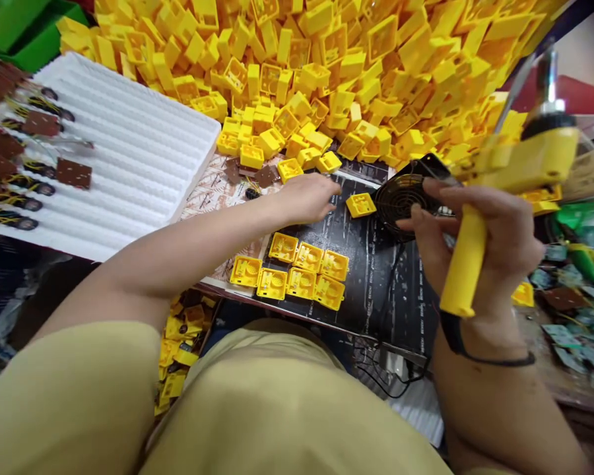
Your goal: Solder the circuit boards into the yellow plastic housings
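Observation:
My right hand (475, 247) is wrapped round the yellow handle of a pistol-shaped soldering gun (512, 171), held upright at the right. My left hand (309, 196) reaches forward, palm down, over the black mat (376, 290); its fingers curl near a single yellow plastic case (360, 204), and I cannot see whether they hold anything. Several open yellow cases (297, 270) lie in two rows on the mat near me. A huge heap of yellow cases (327, 66) fills the back of the bench.
A small black fan (400, 194) stands on the mat beside the soldering gun. A white ribbed tray (129, 152) at left carries brown circuit boards with wires (34, 158). Loose boards and green parts (574, 290) clutter the right edge. More yellow cases (178, 349) lie below the bench.

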Demonstrator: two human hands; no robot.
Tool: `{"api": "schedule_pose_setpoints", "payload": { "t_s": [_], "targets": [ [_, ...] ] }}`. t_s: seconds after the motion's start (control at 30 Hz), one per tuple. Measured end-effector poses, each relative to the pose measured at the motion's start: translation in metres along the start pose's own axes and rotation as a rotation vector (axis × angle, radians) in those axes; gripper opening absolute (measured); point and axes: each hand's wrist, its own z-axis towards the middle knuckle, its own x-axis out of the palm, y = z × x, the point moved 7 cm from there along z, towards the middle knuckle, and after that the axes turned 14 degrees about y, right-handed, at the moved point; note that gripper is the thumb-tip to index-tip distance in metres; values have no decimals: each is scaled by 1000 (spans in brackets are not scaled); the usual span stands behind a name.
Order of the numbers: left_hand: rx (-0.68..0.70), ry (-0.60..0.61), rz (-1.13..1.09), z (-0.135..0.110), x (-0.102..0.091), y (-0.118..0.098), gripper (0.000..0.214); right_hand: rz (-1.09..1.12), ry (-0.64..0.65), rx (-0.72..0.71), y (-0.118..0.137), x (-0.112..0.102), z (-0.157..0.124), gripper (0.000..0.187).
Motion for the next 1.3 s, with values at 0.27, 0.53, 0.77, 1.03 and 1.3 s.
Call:
{"api": "schedule_pose_setpoints", "payload": {
  "t_s": [0.27,0.53,0.77,1.03,1.3],
  "targets": [
    [-69,40,-5,82,15,-34,47,8,58,107,-5,-8,-69,41],
    [-268,176,139,-65,-13,30,37,-85,152,110,-13,-1,-93,64],
    [-619,198,139,-132,30,66,63,43,261,19,1,34,-85,69],
    [-523,199,134,-134,34,63,36,98,333,21,11,44,-90,74],
    [-408,50,287,-154,29,39,60,115,408,-9,11,54,-97,72]
  ]
}}
